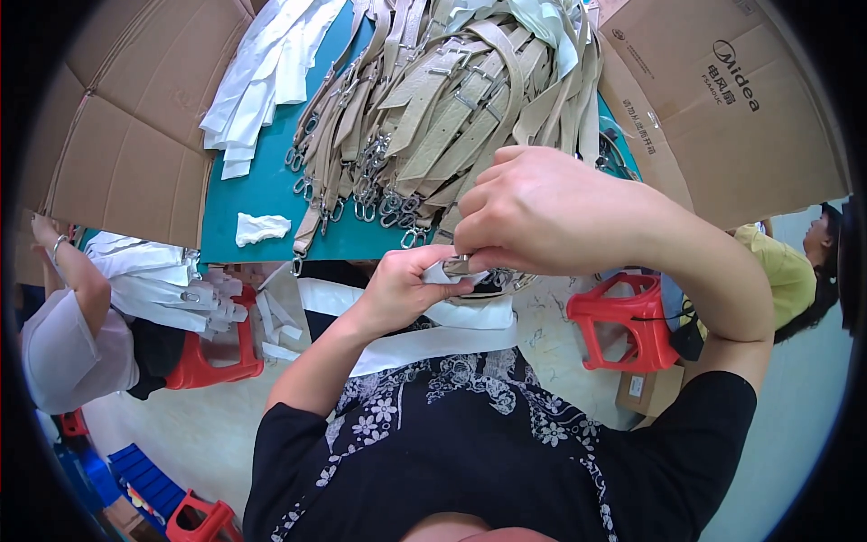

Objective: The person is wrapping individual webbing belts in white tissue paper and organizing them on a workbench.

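Above my lap, my left hand (397,287) is closed round the end of a beige strap (458,266) partly wrapped in white paper (436,274). A small bit of metal shows on it. My right hand (519,210) reaches over from the right, its fingertips pinched at the same end; what exactly they grip there is partly hidden. Just beyond my hands, a big pile of beige straps (452,135) with buckles lies on the teal table (262,190). Metal snap hooks (384,203) hang toward the near edge. White paper strips (470,313) lie across my lap.
White paper sheets (271,68) and a crumpled white scrap (263,228) lie on the table. Cardboard panels (135,135) stand left and right. Red stools (619,316) are on both sides. One person (72,330) sits left by white-wrapped straps (149,280); another (786,271) is at right.
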### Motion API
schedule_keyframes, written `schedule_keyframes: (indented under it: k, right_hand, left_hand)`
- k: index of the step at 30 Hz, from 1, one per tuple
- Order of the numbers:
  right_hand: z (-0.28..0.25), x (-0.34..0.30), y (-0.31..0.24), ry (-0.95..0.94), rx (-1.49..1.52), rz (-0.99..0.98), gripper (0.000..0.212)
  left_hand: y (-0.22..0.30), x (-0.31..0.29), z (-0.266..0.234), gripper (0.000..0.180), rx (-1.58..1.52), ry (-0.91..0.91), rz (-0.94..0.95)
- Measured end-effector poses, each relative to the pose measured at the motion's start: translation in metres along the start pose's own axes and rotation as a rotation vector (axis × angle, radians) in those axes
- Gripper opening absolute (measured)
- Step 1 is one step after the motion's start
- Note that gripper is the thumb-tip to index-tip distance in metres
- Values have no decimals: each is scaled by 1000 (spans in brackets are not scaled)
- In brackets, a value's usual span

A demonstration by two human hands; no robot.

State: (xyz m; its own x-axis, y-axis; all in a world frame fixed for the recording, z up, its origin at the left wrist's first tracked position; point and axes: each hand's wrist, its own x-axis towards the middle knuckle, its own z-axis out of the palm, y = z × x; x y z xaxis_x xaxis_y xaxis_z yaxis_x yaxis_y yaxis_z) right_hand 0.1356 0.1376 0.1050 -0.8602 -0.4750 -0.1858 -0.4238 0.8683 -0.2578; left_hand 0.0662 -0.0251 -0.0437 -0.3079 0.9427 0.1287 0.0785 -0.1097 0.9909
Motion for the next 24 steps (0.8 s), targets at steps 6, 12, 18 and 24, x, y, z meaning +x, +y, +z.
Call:
schedule_keyframes:
  k: [6,12,18,24]
  right_hand:
    - [11,13,1,-105,-69,40,16]
    - [25,12,9,-158,131,134,26]
    - [4,7,18,-238,277,123,20]
    - [-7,-14,37,-80,384,248,14]
  left_hand:
    - [-15,4,5,31,69,-14,9]
    - [-12,16,4,94,146,164,26]
    - [-11,5,-23,107,-372,-309,-52]
    - [-79,-44,-68,59,-137,-485,-328]
